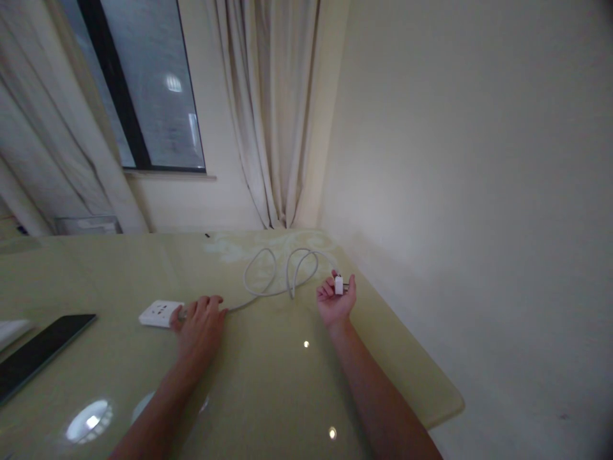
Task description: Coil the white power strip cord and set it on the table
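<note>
A white power strip point(160, 313) lies on the table at the left, its socket face up. Beside its right end, my left hand point(201, 322) rests palm down over the grey-white cable, the thumb touching the strip's edge and the fingers curled over the cord; part of the grip is hidden. The cable point(272, 294) runs right from under this hand and forms loose loops on the table. At its far end is a white plug point(339, 285), with metal prongs pointing right. My right hand point(335, 306), palm up and raised slightly, is closed around the plug.
A dark flat tablet-like panel point(43, 351) and a white object point(13, 332) lie at the far left. A small black item point(207, 236) sits by the table's back edge. The wall point(454, 223) borders the right side; curtains point(268, 115) hang behind.
</note>
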The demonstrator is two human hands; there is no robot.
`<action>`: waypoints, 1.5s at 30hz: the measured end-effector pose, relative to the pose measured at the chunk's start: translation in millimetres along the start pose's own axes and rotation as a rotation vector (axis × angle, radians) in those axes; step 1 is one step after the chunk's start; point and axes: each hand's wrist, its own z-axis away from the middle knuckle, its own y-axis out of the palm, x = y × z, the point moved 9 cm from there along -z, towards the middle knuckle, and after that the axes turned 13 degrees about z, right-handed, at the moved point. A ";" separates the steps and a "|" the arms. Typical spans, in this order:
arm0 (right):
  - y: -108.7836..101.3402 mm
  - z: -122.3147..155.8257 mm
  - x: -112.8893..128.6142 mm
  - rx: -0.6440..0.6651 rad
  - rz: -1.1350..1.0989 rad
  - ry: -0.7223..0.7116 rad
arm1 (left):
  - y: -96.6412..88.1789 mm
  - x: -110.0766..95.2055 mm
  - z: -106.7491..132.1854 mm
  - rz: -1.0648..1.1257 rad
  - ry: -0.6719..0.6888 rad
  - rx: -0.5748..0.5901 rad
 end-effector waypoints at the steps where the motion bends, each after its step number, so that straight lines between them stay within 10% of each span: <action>1: 3.3 1.6 -2.7 0.017 0.022 0.003 | 3.4 -6.6 1.3 0.084 0.025 -0.007; 11: 25.8 21.5 -51.5 0.060 0.211 0.182 | 37.1 -58.3 19.5 0.687 0.165 0.140; 16: 40.3 47.2 -92.3 0.161 0.343 0.407 | 34.1 -58.6 21.3 1.184 -0.068 0.256; 22: 28.0 52.8 -118.7 0.159 0.876 0.258 | 65.1 -66.9 31.8 1.686 -0.404 0.452; 32: 86.2 111.1 -114.9 0.894 1.616 -0.272 | 64.1 -40.2 42.8 1.623 -0.814 0.243; 39: 101.0 144.0 -102.2 0.895 1.391 -0.173 | 20.4 -9.4 16.1 1.492 -0.569 -0.110; 45: 119.5 158.8 -87.5 1.053 1.337 -0.218 | 18.7 18.5 11.8 1.782 -0.811 -0.342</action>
